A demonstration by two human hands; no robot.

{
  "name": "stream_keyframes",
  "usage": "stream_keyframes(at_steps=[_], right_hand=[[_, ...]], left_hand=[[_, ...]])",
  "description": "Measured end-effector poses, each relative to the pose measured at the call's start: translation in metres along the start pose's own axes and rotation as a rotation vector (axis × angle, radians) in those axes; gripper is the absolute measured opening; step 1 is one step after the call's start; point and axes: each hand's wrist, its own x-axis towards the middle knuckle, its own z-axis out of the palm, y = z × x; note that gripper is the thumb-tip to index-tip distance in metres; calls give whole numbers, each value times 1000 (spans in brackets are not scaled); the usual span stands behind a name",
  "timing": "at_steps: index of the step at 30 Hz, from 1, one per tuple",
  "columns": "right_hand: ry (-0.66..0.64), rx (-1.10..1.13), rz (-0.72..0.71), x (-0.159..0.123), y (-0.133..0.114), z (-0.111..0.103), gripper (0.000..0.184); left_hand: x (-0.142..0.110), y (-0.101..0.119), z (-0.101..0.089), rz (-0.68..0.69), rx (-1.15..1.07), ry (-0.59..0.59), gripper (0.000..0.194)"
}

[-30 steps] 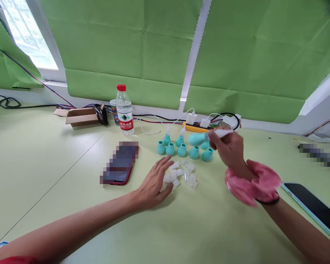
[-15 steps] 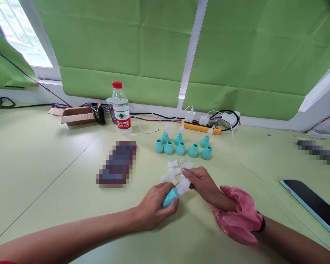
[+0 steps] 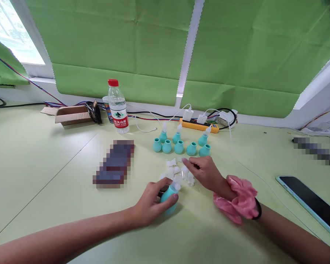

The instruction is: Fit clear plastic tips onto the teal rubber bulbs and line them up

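Observation:
My left hand (image 3: 151, 205) is wrapped round a turquoise squeeze bulb (image 3: 168, 200), thumb in front and fingers behind. A translucent whitish tip (image 3: 176, 184) sits at the bulb's upper end. Just beyond it lies a small heap of white and clear plastic pieces (image 3: 172, 170). My right hand (image 3: 206, 172) is over the right side of this heap, fingers curled and one digit reaching to a clear piece at its far edge. Whatever those fingers hold is hidden. Behind the heap stand several open-necked turquoise bulbs (image 3: 178, 147) in a row, with three tipped bulbs (image 3: 176, 137) behind them.
A water bottle (image 3: 118, 110) with a red cap stands at the back left, beside a cardboard box (image 3: 73, 115). An orange power strip (image 3: 199, 125) with white chargers lies along the wall. A phone (image 3: 308, 201) rests at right, a blurred dark object (image 3: 114, 163) at left.
My right hand has left the tip of the held bulb and moved up to the heap of pieces. My left hand has turned the bulb more upright. The view has shifted slightly.

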Motion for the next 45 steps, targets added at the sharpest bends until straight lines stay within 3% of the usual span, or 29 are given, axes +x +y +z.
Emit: stream_keyframes(at_steps=[3, 6, 9, 13, 16, 19, 24, 36, 45], right_hand=[[66, -472, -149, 1, 10, 3, 45], [59, -615, -167, 4, 19, 9, 39], [88, -525, -204, 4, 23, 10, 30], [157, -276, -413, -2, 15, 9, 16], [113, -183, -576, -9, 5, 9, 20], [68, -144, -651, -11, 1, 12, 25], [144, -74, -717, -9, 5, 15, 16], [202, 23, -655, -13, -1, 23, 11], [135, 289, -380, -15, -11, 22, 9]], left_hand=[[5, -2, 1, -170, -314, 25, 33], [10, -2, 2, -250, -474, 33, 40], [12, -3, 2, -258, -496, 23, 45], [12, -5, 2, -240, -475, 75, 48], [12, -6, 2, -217, -442, 117, 45], [11, -7, 2, -189, -429, 129, 42], [10, -8, 2, -203, -485, 130, 40], [10, -13, 3, -220, -404, 143, 36], [10, -13, 4, -211, -361, 155, 37]])
